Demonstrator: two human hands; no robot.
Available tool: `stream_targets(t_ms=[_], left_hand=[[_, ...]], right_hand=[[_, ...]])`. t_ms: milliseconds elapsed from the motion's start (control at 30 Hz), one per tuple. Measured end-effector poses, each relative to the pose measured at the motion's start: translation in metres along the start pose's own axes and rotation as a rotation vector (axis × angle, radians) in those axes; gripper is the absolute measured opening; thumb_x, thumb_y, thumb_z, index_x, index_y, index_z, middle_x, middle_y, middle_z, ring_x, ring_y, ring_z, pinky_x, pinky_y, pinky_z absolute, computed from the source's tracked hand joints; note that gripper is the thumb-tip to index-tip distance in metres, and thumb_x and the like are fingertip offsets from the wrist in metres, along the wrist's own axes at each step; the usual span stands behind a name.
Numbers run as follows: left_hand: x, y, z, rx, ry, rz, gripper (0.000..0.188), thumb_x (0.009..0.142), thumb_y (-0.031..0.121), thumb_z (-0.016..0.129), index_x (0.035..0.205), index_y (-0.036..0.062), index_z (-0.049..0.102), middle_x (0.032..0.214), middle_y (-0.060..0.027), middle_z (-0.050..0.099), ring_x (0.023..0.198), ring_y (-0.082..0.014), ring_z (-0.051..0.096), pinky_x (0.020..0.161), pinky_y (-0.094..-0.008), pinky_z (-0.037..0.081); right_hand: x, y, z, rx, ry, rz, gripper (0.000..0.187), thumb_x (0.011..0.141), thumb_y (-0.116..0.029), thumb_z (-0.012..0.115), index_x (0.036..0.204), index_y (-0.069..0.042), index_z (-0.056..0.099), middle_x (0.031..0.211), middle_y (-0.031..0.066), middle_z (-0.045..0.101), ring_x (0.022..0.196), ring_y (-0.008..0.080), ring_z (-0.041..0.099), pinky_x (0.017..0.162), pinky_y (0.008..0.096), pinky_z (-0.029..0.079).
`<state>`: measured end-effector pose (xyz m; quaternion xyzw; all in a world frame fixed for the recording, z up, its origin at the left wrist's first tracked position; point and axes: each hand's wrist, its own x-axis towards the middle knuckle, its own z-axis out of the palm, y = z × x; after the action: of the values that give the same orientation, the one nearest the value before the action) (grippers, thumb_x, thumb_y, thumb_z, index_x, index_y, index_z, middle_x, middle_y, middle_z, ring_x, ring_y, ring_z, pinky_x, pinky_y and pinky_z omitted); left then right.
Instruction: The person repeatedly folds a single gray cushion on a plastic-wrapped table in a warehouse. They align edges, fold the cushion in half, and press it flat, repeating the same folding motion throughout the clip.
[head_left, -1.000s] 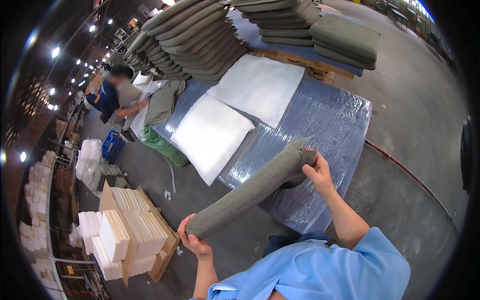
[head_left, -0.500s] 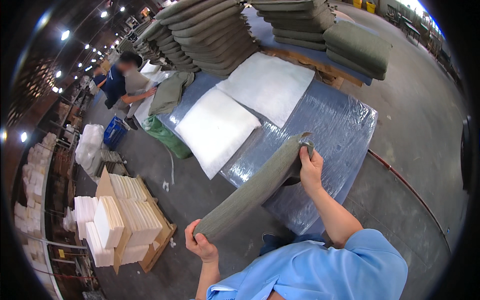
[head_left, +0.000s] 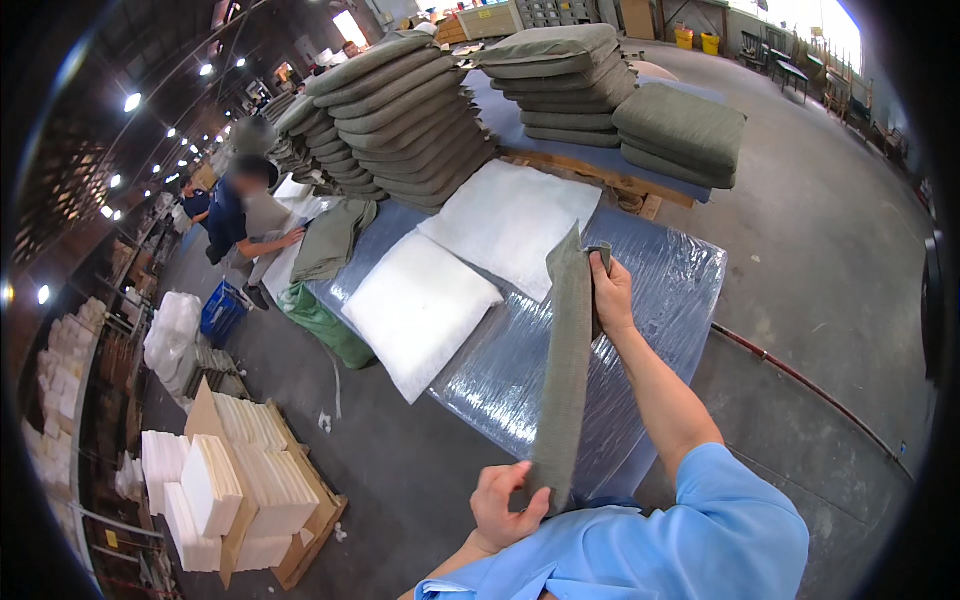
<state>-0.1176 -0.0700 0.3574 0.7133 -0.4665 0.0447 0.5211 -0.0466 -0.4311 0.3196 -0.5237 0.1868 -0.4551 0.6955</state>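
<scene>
A grey-green fabric cushion cover (head_left: 562,380) hangs between my hands, seen nearly edge-on above the front of the blue plastic-wrapped table (head_left: 660,285). My right hand (head_left: 612,292) is closed on its far end, the thumb on top of the folded cloth. At the near end, close to my body, my left hand (head_left: 508,505) pinches the cover's edge between thumb and fingers. Left of the cover lies a white, square padded insert (head_left: 420,312). Another white insert (head_left: 515,222) rests just beyond it, partly overlapped by the cover's tip.
Tall stacks of grey-green cushions (head_left: 405,125) stand at the table's far side, with more cushions (head_left: 680,130) at the far right. A co-worker (head_left: 235,215) handles cloth at far left. White foam slabs (head_left: 265,480) sit on a pallet at lower left. A hose (head_left: 800,375) crosses the floor.
The cover has swung from a slanting position to nearly upright in the picture. My left hand has moved right and nearer my body; the right hand stays at the far end. The view has tilted up slightly.
</scene>
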Motion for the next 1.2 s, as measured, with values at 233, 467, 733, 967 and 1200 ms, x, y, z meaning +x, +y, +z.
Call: stream_targets(t_ms=[233, 467, 733, 967, 1200], left_hand=[[0.078, -0.034, 0.033, -0.334, -0.253, -0.224, 0.03, 0.101, 0.009, 0.062, 0.13, 0.0, 0.063, 0.1, -0.0056, 0.064, 0.087, -0.0124, 0.062, 0.079, -0.0276, 0.051], [0.247, -0.188, 0.077, -0.28, 0.057, -0.287, 0.047, 0.109, 0.037, 0.051, 0.135, -0.0017, 0.059, 0.121, -0.0127, 0.067, 0.11, -0.0216, 0.063, 0.099, -0.0354, 0.049], [0.294, -0.265, 0.066, -0.846, -0.1, -0.738, 0.039, 0.105, 0.043, 0.061, 0.11, 0.0048, 0.069, 0.097, -0.0027, 0.069, 0.087, -0.013, 0.061, 0.08, -0.0299, 0.049], [0.307, -0.277, 0.074, -0.814, 0.263, -0.432, 0.019, 0.106, 0.025, 0.062, 0.102, 0.0065, 0.062, 0.089, 0.003, 0.062, 0.079, -0.0068, 0.054, 0.073, -0.0247, 0.046], [0.331, -0.263, 0.049, -0.72, -0.046, -0.444, 0.019, 0.105, 0.024, 0.064, 0.102, 0.0056, 0.069, 0.088, 0.0042, 0.064, 0.082, -0.0053, 0.056, 0.074, -0.0233, 0.045]], right_hand=[[0.007, 0.012, 0.007, -0.103, 0.135, -0.099, 0.023, 0.102, -0.024, 0.067, 0.11, -0.003, 0.069, 0.092, -0.0001, 0.068, 0.081, 0.0066, 0.058, 0.075, 0.024, 0.048], [0.012, 0.04, 0.061, -0.364, 0.354, -0.117, 0.017, 0.092, -0.016, 0.074, 0.094, -0.005, 0.062, 0.076, 0.0016, 0.062, 0.068, 0.0109, 0.055, 0.065, 0.0291, 0.048], [-0.003, 0.055, 0.116, -0.11, 0.036, -0.029, 0.02, 0.099, -0.019, 0.069, 0.104, -0.001, 0.062, 0.085, -0.0012, 0.063, 0.079, 0.0095, 0.058, 0.071, 0.0287, 0.048], [0.043, 0.061, 0.099, -0.222, -0.108, -0.04, 0.019, 0.104, -0.02, 0.065, 0.112, -0.003, 0.07, 0.099, -0.0005, 0.071, 0.091, 0.0076, 0.062, 0.081, 0.0248, 0.05], [0.066, 0.052, 0.108, 0.131, -0.355, 0.248, 0.036, 0.104, -0.04, 0.062, 0.111, -0.005, 0.068, 0.107, 0.003, 0.069, 0.094, 0.0118, 0.061, 0.088, 0.028, 0.049]])
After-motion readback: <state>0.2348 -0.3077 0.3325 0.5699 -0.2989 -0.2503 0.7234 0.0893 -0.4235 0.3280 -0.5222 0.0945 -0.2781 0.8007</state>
